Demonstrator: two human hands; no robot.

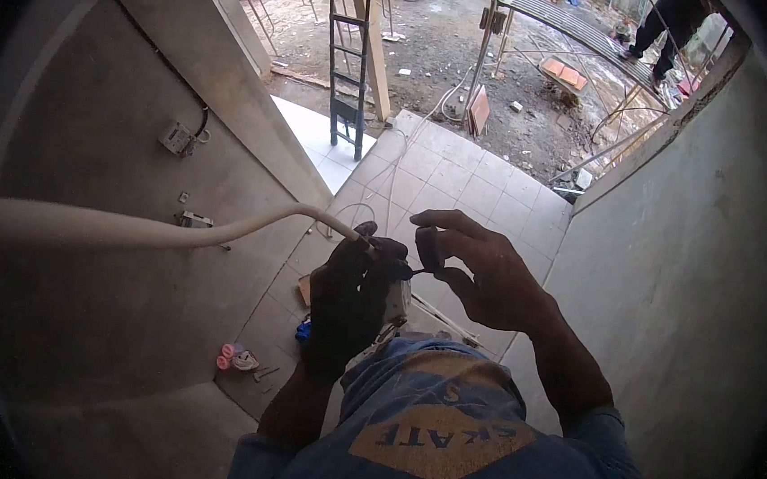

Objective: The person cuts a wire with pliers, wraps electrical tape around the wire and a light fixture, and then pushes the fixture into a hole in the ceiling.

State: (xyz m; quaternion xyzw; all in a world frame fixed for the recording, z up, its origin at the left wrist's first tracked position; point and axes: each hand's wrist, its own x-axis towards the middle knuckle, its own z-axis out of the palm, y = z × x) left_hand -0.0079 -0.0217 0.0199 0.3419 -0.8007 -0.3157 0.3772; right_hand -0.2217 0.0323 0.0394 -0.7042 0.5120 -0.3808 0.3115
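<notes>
A white flexible conduit [249,227] comes in from the left edge, bends, and ends at my left hand [344,286]. The fingers of that hand are closed around its end, where something dark, perhaps wires, shows between them. To the right, my right hand [489,275] pinches a roll of black electrical tape [429,249] between curled fingers and thumb. A short dark strip runs from the roll toward my left fingertips. Just below my left hand, a pale object [399,302] is partly hidden, and I cannot make out its kind.
Wall boxes [178,139] with cable sit on the left wall. Pink rolls [226,356] lie on the floor at lower left. Ahead, a dark ladder-like frame [347,70] stands upright by the tiled floor [460,178]. Another person [670,28] stands on scaffolding outside.
</notes>
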